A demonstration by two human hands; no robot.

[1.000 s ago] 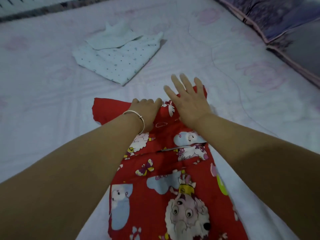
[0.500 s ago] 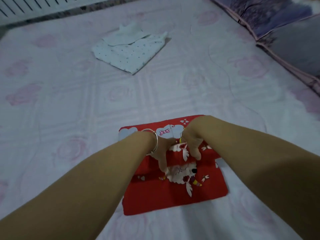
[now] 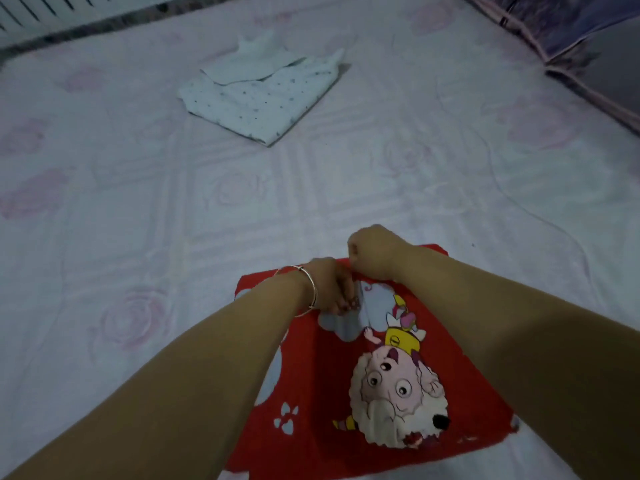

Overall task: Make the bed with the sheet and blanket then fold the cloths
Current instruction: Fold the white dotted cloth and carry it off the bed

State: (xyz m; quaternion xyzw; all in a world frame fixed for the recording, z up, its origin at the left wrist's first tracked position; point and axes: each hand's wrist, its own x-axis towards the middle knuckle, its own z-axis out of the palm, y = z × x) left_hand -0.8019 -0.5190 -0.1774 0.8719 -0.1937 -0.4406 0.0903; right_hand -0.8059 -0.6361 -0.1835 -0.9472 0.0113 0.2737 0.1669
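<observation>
From the head camera, the red cloth (image 3: 363, 393) lies flat on the bed (image 3: 173, 220), toward its near edge, under and between both forearms. Both hands meet at the cloth's far edge. The left hand (image 3: 329, 289), with a bangle (image 3: 310, 289) on its wrist, has its fingers curled down and pinches the fabric there. The right hand (image 3: 375, 252) sits just beyond it, fingers curled in at the same far edge; whether it truly grips the fabric I cannot tell. The cloth is bright red, printed with a cartoon sheep, pale clouds and small white hearts. A folded white cloth (image 3: 263, 95) with tiny dots lies well apart, toward the bed's far edge. A dark pillow (image 3: 595, 46) sits at the far right corner.
</observation>
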